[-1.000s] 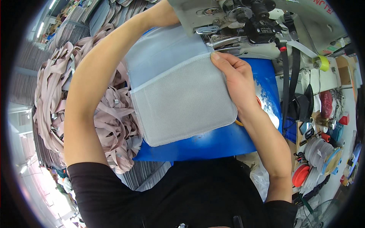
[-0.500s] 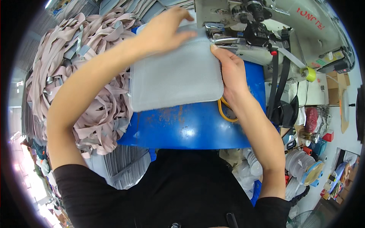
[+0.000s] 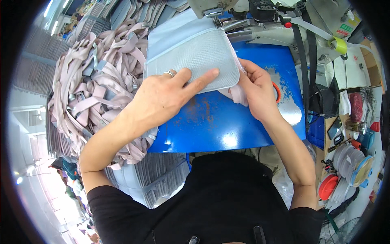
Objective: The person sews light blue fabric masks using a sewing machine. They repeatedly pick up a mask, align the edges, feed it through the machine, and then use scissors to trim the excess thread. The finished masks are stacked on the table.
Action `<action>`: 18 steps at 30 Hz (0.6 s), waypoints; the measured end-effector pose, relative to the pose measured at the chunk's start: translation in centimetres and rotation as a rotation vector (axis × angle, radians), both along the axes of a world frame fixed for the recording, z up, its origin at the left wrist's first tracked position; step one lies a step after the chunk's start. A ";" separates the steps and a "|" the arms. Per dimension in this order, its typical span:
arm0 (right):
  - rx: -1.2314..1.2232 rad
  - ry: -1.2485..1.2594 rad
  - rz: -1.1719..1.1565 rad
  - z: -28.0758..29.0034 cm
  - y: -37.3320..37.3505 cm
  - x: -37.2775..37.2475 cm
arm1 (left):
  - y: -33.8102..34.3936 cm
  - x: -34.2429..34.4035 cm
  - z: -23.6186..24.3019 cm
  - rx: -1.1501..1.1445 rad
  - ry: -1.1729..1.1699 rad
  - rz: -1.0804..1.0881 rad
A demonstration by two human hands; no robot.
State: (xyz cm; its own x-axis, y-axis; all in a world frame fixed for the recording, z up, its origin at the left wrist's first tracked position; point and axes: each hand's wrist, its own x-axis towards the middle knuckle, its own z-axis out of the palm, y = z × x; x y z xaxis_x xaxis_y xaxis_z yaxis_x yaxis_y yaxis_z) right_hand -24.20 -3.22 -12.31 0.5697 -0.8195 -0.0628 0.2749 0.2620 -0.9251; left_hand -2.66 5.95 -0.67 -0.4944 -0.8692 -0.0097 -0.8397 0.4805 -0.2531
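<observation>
A pale blue-grey fabric piece with a grey mesh panel [image 3: 191,53] lies under the sewing machine's presser-foot area [image 3: 213,16]. My left hand [image 3: 164,95], ringed, rests on the mesh's lower part, fingers apart, index outstretched and others bent; its thumb is hidden. My right hand [image 3: 258,87] is closed at the piece's right edge on a pink strap [image 3: 237,94], part of which hangs below the mesh; the fingertips are partly hidden.
A heap of pink straps [image 3: 97,89] fills the left, with grey stacks [image 3: 36,69] behind. The blue worktop [image 3: 211,130] has orange-handled scissors [image 3: 277,92] on it. Black straps [image 3: 300,61] hang at the machine's right; spools [image 3: 349,160] sit lower right.
My left hand has come down from the top of the piece onto the mesh. My right hand is lower, now with a pink strap showing below the piece.
</observation>
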 end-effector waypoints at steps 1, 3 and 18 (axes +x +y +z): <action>0.008 -0.041 0.005 -0.1 -0.1 0.2 | -0.4 -0.2 0.7 0.023 -0.031 -0.012; 0.016 -0.114 0.020 -0.1 -0.7 0.6 | -1.3 -0.4 1.9 0.062 -0.086 -0.031; 0.010 -0.185 -0.044 -2.2 -5.7 5.3 | -10.2 3.2 5.2 0.055 -0.191 -0.169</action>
State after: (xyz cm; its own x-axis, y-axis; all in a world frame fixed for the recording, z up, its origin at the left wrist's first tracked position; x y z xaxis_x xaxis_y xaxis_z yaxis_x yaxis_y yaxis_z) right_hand -18.94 -8.95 -14.51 0.5361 -0.8436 0.0311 0.4515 0.2554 -0.8550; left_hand 0.50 -4.24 4.56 -0.6169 -0.7703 -0.1618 -0.6859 0.6269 -0.3695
